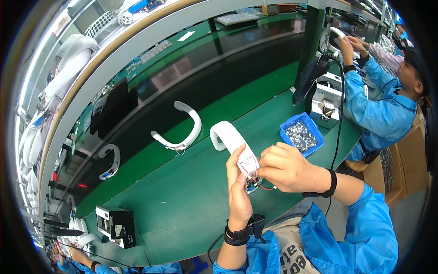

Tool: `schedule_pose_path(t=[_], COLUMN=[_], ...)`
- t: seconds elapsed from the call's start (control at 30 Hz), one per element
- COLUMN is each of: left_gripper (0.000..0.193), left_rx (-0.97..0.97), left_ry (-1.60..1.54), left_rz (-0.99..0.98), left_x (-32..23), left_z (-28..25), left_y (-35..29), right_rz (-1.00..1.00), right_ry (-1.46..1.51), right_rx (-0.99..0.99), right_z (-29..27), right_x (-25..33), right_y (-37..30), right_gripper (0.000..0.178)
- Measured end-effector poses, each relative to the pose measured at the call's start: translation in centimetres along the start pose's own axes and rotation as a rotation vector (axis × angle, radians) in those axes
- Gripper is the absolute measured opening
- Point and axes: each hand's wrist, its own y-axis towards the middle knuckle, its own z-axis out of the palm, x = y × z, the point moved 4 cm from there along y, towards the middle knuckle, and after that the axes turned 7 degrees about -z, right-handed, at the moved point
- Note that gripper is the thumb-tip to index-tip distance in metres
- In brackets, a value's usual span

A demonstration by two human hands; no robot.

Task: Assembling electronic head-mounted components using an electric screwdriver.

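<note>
My left hand (pixel 239 196) holds a white curved band (pixel 232 137), shaped like a neckband, with its thumb and fingers along the near end. That end is uncovered and shows a small circuit board (pixel 250 185) and thin wires. A red wire (pixel 263 186) with a small white plug hangs loose beside it. Close against the same end, my right hand (pixel 287 169) has its thumb and fingers pinched together at the wires; what lies between the fingertips is hidden. Farther off rests a second white band (pixel 197 125), with wires showing at one end.
A blue bin (pixel 284 133) of small metal parts stands right of the band. Behind it are a boxy machine (pixel 326 102), a black tool (pixel 309 82) and a hanging cable (pixel 341 114). A black-and-white box (pixel 122 228) sits left. A co-worker (pixel 388 102) works at right. Shelving arches overhead.
</note>
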Motion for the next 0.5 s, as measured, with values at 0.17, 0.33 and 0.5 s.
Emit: schedule_pose_path(t=[0.17,0.33,0.5], left_gripper=[0.073,0.078,0.089], left_rx=[-0.028,0.035,-0.001], left_ry=[-0.012,-0.021,-0.019], left_rz=[-0.026,-0.002,-0.028], left_x=[-0.5,-1.3,-0.7], left_z=[0.2,-0.1,-0.5], left_y=[-0.1,-0.8,-1.4], right_rz=[-0.017,0.050,0.206], right_ry=[-0.142,0.078,0.252], right_rx=[0.016,-0.127,-0.268], right_z=[0.3,1.3,3.1], right_x=[0.8,0.1,0.3], right_y=[0.3,-1.1,-3.2], right_gripper=[0.021,0.029,0.031])
